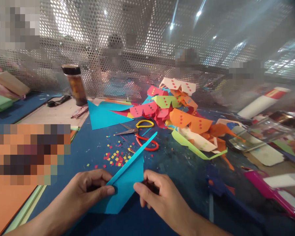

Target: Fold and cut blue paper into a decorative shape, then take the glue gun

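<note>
A folded sheet of blue paper [126, 186] is held up in front of me, with a narrow strip folded along its slanted upper edge. My left hand [95, 188] is closed on its left side, thumb on the front near the fold. At the right edge, my right hand [156, 188] pinches the same sheet between thumb and bent fingers. Just beyond it lie scissors [147, 124] with one yellow and one red handle loop, blades apart. Small red and yellow paper bits [116, 159] are scattered left of the scissors. Another piece of blue paper [100, 114] lies farther back.
A heap of colourful cut paper shapes with small dots [190, 119] fills the back middle. A dark-capped jar [76, 87] stands back left. Stacked orange paper [12, 200] lies at left. At right are a magenta tool [270, 186] and a clear box [255, 131]. Perforated metal [137, 19] rises behind.
</note>
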Demonstrator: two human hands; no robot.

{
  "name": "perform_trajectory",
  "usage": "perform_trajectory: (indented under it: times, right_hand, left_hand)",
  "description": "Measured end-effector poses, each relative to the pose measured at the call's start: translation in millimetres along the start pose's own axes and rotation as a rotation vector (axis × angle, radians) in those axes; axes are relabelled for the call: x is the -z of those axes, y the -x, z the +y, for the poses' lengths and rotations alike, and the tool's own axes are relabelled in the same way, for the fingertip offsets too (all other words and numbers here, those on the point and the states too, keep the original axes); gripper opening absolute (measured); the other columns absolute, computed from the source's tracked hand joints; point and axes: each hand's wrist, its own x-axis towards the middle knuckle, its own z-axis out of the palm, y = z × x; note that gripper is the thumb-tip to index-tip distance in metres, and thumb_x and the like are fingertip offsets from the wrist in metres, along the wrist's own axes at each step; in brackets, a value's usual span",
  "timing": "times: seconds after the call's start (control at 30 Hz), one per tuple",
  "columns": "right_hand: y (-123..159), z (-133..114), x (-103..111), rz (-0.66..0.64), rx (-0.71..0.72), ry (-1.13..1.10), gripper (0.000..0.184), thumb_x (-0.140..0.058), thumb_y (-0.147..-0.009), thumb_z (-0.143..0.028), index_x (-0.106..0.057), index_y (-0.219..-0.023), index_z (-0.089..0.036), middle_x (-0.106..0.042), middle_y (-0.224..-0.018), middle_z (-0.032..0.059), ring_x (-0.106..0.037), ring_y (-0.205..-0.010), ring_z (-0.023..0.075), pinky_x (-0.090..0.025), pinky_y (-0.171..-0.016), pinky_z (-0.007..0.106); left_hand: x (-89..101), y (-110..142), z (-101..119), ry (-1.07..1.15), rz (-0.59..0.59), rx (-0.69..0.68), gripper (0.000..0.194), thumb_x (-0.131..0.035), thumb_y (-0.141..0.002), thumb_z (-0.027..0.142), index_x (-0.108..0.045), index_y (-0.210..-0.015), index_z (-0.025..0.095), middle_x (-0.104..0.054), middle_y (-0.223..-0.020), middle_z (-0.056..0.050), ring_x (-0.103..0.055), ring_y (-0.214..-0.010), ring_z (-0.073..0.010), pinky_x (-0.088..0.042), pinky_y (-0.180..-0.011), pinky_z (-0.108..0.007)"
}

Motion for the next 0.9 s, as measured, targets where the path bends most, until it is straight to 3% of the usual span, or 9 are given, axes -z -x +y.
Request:
perform_trajectory:
  times: [0.27,0.5,0.6,0.77,0.9]
  right_hand:
    - [0.5,-1.6,2.3,0.017,-0.017,0.032,0.033,-0.057,-0.090,-0.038,-0.048,-0.063,-0.021,-0.059,-0.055,-0.0014,-0.056,-0.053,0.0113,-0.041,-0.053,0.023]
    - [9.2,1.4,4.1,-0.025,0.056,-0.029,0.036,-0.052,-0.096,-0.047,-0.052,-0.073,-0.020,-0.061,-0.064,-0.0009,-0.056,-0.058,0.0104,-0.042,-0.056,0.023]
    - [8.3,-1.0,11.1,0.059,0.156,-0.021,0.037,-0.042,-0.100,-0.048,-0.059,-0.086,-0.019,-0.061,-0.069,-0.0006,-0.055,-0.059,0.0104,-0.043,-0.056,0.023]
    - [-7.0,-0.1,30.8,0.334,0.307,0.321,0.019,-0.051,-0.096,-0.035,-0.062,-0.092,-0.020,-0.067,-0.082,0.0016,-0.061,-0.073,0.0143,-0.048,-0.070,0.028]
    - [-24.7,-5.7,44.7,0.390,0.363,0.737,0.017,-0.050,-0.093,-0.024,-0.064,-0.100,-0.019,-0.067,-0.106,0.0078,-0.065,-0.091,0.0194,-0.050,-0.082,0.033]
  left_hand:
    - [0.4,-1.5,6.1,0.013,-0.099,0.023,0.037,-0.068,-0.079,0.055,-0.069,-0.086,0.019,-0.062,-0.066,0.002,-0.046,-0.057,-0.0112,-0.032,-0.053,-0.021]
    - [1.1,-1.9,6.1,0.032,-0.005,-0.021,0.033,-0.075,-0.075,0.050,-0.065,-0.077,0.018,-0.055,-0.057,0.006,-0.039,-0.052,-0.0082,-0.028,-0.049,-0.019]
    - [2.9,-0.3,13.3,0.098,0.043,0.019,0.038,-0.079,-0.070,0.052,-0.064,-0.077,0.018,-0.059,-0.058,0.005,-0.044,-0.051,-0.0083,-0.032,-0.048,-0.018]
    - [5.0,5.6,19.1,0.229,0.104,0.062,0.041,-0.084,-0.065,0.051,-0.066,-0.084,0.019,-0.070,-0.066,0.001,-0.059,-0.051,-0.0122,-0.043,-0.048,-0.019]
    - [4.7,7.9,17.1,0.272,0.113,0.025,0.040,-0.083,-0.067,0.051,-0.065,-0.085,0.020,-0.072,-0.064,0.002,-0.061,-0.050,-0.0113,-0.046,-0.047,-0.018]
